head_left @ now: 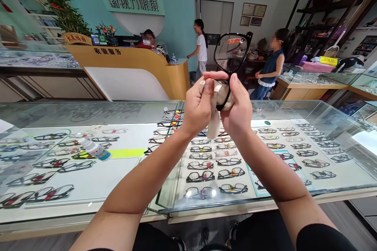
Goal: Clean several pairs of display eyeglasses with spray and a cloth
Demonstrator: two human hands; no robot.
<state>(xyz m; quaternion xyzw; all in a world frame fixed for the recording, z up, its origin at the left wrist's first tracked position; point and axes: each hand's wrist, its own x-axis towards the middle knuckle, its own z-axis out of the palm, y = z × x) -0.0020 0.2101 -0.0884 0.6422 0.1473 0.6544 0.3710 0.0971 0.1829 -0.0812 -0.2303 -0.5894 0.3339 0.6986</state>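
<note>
Black-framed eyeglasses (231, 53) are held up over the display counter, turned on end with one lens uppermost. A pale cloth (214, 123) is wrapped about the lower lens and hangs below it. My left hand (198, 106) is closed on the cloth, its thumb and fingers pressing it at the lens. My right hand (239, 106) grips the frame from the right, with the thumb near the bridge and some cloth in the palm. The lower lens is mostly hidden by cloth and fingers.
Rows of eyeglasses (200, 164) fill the glass display case (176, 204) below my arms. A small white spray bottle (96, 150) lies on the left glass top. Beyond are a wooden cashier desk (126, 57), a seated person, and two people (202, 47) standing.
</note>
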